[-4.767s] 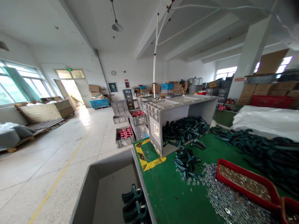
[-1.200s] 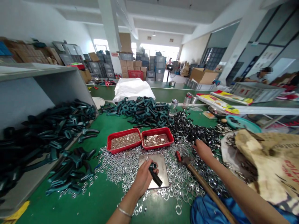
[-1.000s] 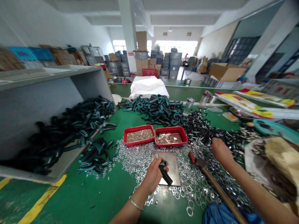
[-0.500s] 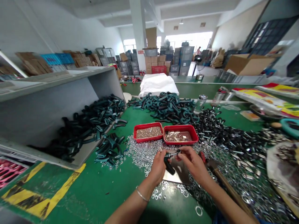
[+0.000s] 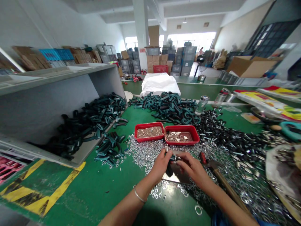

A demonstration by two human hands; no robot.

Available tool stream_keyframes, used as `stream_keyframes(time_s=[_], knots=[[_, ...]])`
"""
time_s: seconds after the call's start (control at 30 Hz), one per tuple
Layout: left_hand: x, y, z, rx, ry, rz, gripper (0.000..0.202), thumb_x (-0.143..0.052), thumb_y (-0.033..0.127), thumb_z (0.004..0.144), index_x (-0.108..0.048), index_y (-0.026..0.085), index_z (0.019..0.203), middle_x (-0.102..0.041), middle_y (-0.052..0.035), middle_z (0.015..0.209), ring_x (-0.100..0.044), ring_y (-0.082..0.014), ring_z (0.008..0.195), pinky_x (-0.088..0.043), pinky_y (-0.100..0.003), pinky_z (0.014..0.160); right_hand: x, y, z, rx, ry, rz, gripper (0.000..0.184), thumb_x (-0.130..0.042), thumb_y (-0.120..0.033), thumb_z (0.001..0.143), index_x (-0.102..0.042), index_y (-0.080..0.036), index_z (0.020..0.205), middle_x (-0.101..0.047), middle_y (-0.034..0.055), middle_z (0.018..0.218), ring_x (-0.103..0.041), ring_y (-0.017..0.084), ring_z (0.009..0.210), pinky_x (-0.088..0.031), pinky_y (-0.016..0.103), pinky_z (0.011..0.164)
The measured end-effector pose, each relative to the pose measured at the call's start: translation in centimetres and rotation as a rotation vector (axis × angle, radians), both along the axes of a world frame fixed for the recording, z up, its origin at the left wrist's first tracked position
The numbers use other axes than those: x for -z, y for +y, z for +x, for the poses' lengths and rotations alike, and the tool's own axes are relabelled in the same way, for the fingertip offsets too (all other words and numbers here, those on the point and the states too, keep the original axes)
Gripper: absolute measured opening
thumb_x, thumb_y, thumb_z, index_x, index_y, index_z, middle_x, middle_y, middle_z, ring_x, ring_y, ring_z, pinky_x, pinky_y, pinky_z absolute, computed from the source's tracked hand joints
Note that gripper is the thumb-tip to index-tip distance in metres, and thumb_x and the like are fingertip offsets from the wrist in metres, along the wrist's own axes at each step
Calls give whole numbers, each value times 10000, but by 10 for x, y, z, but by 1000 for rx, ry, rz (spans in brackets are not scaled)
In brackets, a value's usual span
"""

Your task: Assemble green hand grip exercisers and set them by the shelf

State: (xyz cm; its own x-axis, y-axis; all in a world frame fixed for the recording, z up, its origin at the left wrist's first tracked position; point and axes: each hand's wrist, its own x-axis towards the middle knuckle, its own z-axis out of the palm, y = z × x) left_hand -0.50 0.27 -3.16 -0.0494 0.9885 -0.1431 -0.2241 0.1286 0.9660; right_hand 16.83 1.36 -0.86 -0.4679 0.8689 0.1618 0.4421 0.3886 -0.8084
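My left hand (image 5: 160,167) is closed around a dark green and black plastic handle (image 5: 169,170), its black grip pointing down. A small shiny metal piece (image 5: 166,147) sticks up above the left fingers. My right hand (image 5: 194,169) pinches at the handle's right end, where small metal parts (image 5: 176,158) show between the two hands. The right fingertips partly hide what they grip, so its exact kind is unclear. Both hands are above a flat metal plate (image 5: 174,178) on the green table, with loose washers (image 5: 143,153) around it.
Two red trays (image 5: 150,138) with small metal parts stand beyond my hands. Behind them are piled green-black handles (image 5: 174,106); more fill a grey bin (image 5: 82,84) at left. Black-headed bolts (image 5: 218,128) and a hammer (image 5: 225,180) lie to the right.
The right hand's fingertips have moved in closer to the handle, and the shiny rod between the hands is now mostly covered. The handle has turned to point more steeply down.
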Motion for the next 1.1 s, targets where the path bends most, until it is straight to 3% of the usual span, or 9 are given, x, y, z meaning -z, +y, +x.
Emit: stream_keyframes(time_s=[0.13,0.27,0.33,0.43,0.57,0.67,0.8,0.97,1.1], knots=[[-12,-3,-4,18,172,89,302,-571,512,890,-583,211,903,-599,-19,860,-538,-185,823,-394,-273,779,-4,0,0,-61,51,-12,217,-555,-345,937,-587,-229,1117,-690,76,1067,-658,235,1008,-496,413,929],[-13,-4,-3,-4,258,171,269,-539,480,917,-577,214,935,-603,-17,868,-527,-186,814,-380,-276,775,5,0,-14,-22,340,-457,296,-473,-501,963,-503,-207,977,-668,11,739,-617,156,535,-531,312,560],[-9,-4,-3,-30,272,188,272,-551,484,910,-581,214,921,-598,-16,842,-520,-187,789,-376,-276,756,10,0,-19,6,402,-576,365,-430,-562,962,-479,-202,1000,-662,9,707,-588,149,468,-499,290,474],[-3,-7,-6,-50,229,183,283,-569,488,900,-597,210,946,-612,-25,864,-532,-189,814,-387,-276,779,10,2,-17,35,237,-425,471,-475,-540,951,-432,-199,1273,-696,46,832,-640,175,550,-547,340,558],[5,-7,-10,-14,26,72,353,-577,538,879,-610,205,994,-631,-38,921,-556,-187,831,-426,-266,762,1,3,-4,23,0,26,686,-651,-401,876,-326,-250,1461,-528,157,1352,-633,256,1025,-499,479,943],[10,-4,-10,1,-41,1,371,-578,557,867,-603,198,954,-597,-15,827,-533,-159,725,-422,-248,675,1,2,0,-93,-77,135,383,-582,-312,920,-525,-226,1289,-603,134,1207,-609,263,1037,-488,472,938],[7,-3,-7,3,43,15,336,-568,529,880,-580,195,909,-559,2,772,-521,-153,699,-405,-251,661,7,0,-10,-56,-6,44,165,-557,-328,928,-597,-224,1050,-674,78,974,-647,243,912,-514,430,845],[-2,-6,-8,-70,314,201,228,-587,428,892,-556,207,848,-547,12,765,-479,-157,729,-349,-260,704,15,-7,-27,80,176,-469,421,-392,-599,953,-502,-225,796,-585,-13,603,-527,147,419,-431,280,430],[-3,-8,-14,-67,405,253,238,-591,408,889,-532,209,771,-477,32,690,-411,-151,667,-299,-263,666,17,-14,-28,65,161,-382,442,-503,-651,888,-533,-222,785,-594,16,664,-532,145,507,-383,244,420]])
